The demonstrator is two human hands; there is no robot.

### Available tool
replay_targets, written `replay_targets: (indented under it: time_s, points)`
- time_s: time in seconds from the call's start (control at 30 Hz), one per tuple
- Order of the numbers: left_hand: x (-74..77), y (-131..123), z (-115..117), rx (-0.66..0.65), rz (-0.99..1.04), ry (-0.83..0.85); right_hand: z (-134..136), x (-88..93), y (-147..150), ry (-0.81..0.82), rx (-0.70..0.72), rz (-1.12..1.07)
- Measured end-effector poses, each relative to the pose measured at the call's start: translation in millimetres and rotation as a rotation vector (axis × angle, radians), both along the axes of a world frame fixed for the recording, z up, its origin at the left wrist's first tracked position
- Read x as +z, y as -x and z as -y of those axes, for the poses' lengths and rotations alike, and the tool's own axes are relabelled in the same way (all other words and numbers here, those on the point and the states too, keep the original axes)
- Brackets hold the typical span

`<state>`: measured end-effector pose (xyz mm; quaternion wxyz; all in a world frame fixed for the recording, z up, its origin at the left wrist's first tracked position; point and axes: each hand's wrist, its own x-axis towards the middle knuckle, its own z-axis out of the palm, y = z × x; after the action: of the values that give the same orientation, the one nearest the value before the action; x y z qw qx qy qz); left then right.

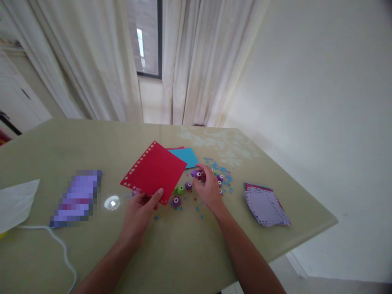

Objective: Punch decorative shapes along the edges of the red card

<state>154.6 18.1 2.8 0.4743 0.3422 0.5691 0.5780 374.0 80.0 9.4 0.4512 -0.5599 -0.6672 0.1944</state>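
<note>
My left hand [139, 212] pinches the near corner of a red paper sheet [154, 171] that has a row of punched holes along its edges; the sheet is lifted a little off the table. My right hand [208, 188] reaches among several small craft punches and its fingers close on a purple punch [196, 174]. A green punch [180, 190] and other purple punches [176, 201] lie between my hands. A blue paper sheet [186, 157] lies behind the red one.
Paper bits [222, 169] are scattered beyond my right hand. A stack of punched sheets [266, 205] lies at the right of the beige table [76, 139]. A blurred purple item [78, 198], white paper [15, 202] and a white cable [63, 247] are at the left.
</note>
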Motion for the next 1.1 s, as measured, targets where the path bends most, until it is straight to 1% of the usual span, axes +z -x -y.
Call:
replay_targets:
  time_s: [0.07,0.17,0.23,0.3,0.4,0.5,0.63,0.73,0.9,1.03,1.1]
  points:
    - [-4.1,1.6,-1.9,0.017,0.061,0.015,3.8,0.7,5.9,0.096,0.127,-0.204]
    - [-6.6,0.8,-3.5,0.010,0.215,0.014,12.1,1.3,17.9,0.328,0.308,-0.476]
    - [-5.5,-1.0,-3.3,0.018,0.301,-0.009,17.6,2.1,25.8,0.452,0.375,-0.627]
    - [-3.5,-2.4,-2.2,0.015,0.342,-0.032,21.3,3.2,31.7,0.517,0.401,-0.711]
    - [-2.0,-3.0,-0.5,-0.016,0.328,-0.048,23.6,5.2,35.9,0.543,0.435,-0.727]
    - [-3.7,-2.8,0.0,-0.035,0.277,-0.059,24.0,6.6,37.0,0.539,0.474,-0.735]
    - [-8.1,-1.4,-0.9,-0.032,0.210,-0.063,24.5,5.9,38.6,0.553,0.466,-0.838]
    - [-8.8,-0.3,-0.6,-0.057,0.144,-0.073,24.7,4.7,40.0,0.570,0.475,-0.865]
    - [-1.4,-0.9,1.8,-0.084,0.019,-0.067,25.4,4.9,40.8,0.563,0.460,-0.855]
    - [3.1,-1.3,3.2,-0.122,-0.033,-0.055,25.2,4.1,39.8,0.546,0.429,-0.859]
    - [3.8,-0.8,3.5,-0.119,-0.055,-0.042,24.6,3.3,39.3,0.552,0.422,-0.863]
